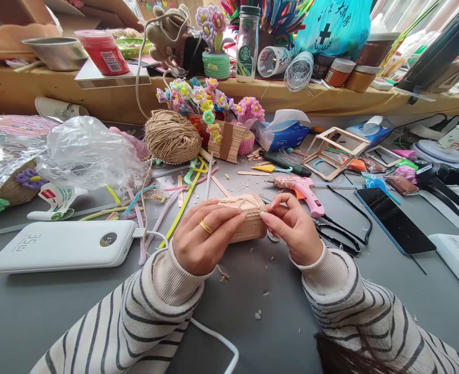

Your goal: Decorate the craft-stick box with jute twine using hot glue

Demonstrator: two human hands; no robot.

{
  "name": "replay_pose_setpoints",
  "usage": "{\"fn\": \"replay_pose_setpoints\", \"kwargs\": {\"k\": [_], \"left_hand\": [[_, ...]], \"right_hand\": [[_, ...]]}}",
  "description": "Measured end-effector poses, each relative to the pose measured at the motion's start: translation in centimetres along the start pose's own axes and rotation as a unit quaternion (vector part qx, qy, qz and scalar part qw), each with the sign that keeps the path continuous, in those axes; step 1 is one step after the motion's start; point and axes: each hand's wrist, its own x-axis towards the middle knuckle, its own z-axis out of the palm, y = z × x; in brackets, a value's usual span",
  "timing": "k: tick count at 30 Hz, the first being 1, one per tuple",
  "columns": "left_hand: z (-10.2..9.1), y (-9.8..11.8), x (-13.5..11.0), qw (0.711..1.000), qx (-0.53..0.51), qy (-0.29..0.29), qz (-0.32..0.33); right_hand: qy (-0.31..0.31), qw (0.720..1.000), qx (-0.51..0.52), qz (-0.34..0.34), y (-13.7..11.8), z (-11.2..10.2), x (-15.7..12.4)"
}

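Head view, everything's on one messy grey table (253, 311).
Box: small wooden box (248, 228) near centre, held just above the table between both hands, twine (248, 200) wrapped over its top.
Left hand: left hand (200, 236) is clamped over the box's left end, fingers curled across the top, gold ring on one finger.
Right hand: right hand (294, 228) has its fingertips pinched narrow on the twine at the box's right end.
Readable stuff: Starbucks logo on the bottle (247, 44) on the far shelf. The teal bag (333, 23) beside it has a black cross and characters I can't read. The power bank (62, 245), near left, shows what looks like 35W upside down. The red tub (104, 52), far left, has a barcode sticker, too small to read.
Around: twine ball (172, 136) just beyond the box, pink glue gun (305, 192) right behind the right hand, scissors (338, 239) and a dark phone (395, 221) further right.
In the way: the left hand's fingers hide most of the box's top.
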Motion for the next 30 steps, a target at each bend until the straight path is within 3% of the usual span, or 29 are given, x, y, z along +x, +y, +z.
{"fn": "replay_pose_setpoints", "kwargs": {"k": [16,30], "left_hand": [[0.4,1.0,0.3,0.996,-0.007,0.039,-0.085],[0.2,0.8,-0.4,0.999,-0.005,0.021,-0.049]], "right_hand": [[0.018,0.999,-0.020,-0.023,0.0,0.5,-0.2],[0.037,0.999,0.011,-0.036,0.5,0.9,-0.2]]}}
